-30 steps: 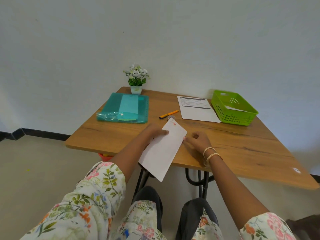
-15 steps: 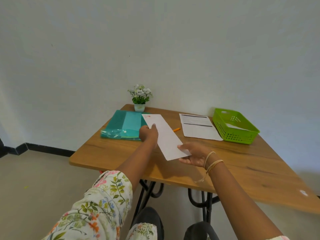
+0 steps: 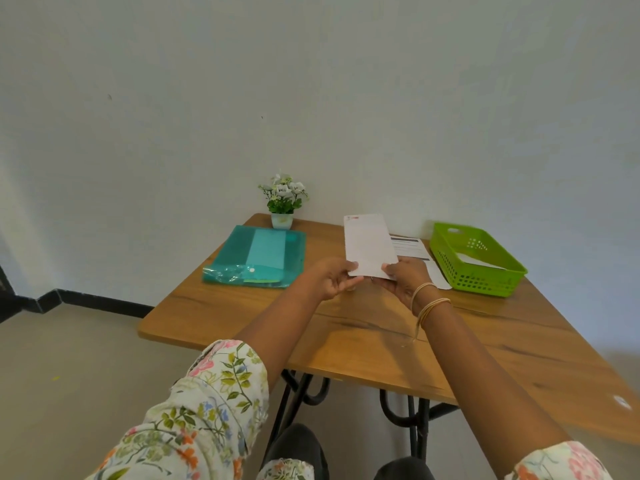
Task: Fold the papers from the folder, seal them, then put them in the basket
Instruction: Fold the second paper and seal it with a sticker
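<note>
Folded paper (image 3: 370, 244) upright, both hands pinching btm edge, above table (image 3: 363, 341), basket (image 3: 478, 261) right, folder (image 3: 256, 256) left

Soft even daylight, wide-angle edge warping

No legible txt; print on flat sheet (image 3: 408, 245) too blurred to read.

A plain pale grey-white plastered wall (image 3: 311, 98) fills the upper view. Against it stands a brown wood-grain tabletop (image 3: 374, 341) on curved black metal legs (image 3: 412, 420). Left of the table, a black skirting band (image 3: 93, 301) runs along the wall's foot above a smooth beige floor (image 3: 69, 368). Soft, even light.
</note>
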Motion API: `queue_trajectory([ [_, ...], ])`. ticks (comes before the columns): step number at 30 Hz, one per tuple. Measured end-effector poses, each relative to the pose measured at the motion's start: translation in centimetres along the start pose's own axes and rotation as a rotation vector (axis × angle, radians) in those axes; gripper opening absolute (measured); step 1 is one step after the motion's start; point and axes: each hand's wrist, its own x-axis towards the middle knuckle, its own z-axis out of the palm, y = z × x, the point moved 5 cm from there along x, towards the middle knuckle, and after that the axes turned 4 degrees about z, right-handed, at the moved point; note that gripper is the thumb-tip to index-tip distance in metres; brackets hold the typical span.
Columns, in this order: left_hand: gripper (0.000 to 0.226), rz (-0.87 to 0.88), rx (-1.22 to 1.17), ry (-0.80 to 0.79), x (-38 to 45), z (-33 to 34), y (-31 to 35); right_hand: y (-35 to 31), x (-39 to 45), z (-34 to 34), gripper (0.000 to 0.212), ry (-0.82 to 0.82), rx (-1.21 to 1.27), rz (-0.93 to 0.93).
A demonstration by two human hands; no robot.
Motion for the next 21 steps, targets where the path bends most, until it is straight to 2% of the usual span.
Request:
queue_trajectory([
  [7, 0.008, 0.073, 0.015, 0.099, 3.5, 3.9, 0.6, -2.0, 1.3, -2.1, 0.024, 0.129, 0.176, -0.13],
  [11, 0.032, 0.102, -0.037, 0.088, 5.0, 8.0, 0.6, -3.7, 2.4, -4.9, 0.016, 0.244, 0.27, -0.172],
  [15, 0.022, 0.092, -0.052, 0.025, 6.0, 12.3, 0.2, -5.5, 3.8, -8.4, 0.026, 0.33, 0.282, -0.18],
  [21, 0.024, 0.053, -0.008, -0.024, 7.9, 17.8, -0.5, -8.0, 6.0, -13.8, 0.016, 0.396, 0.271, -0.117],
])
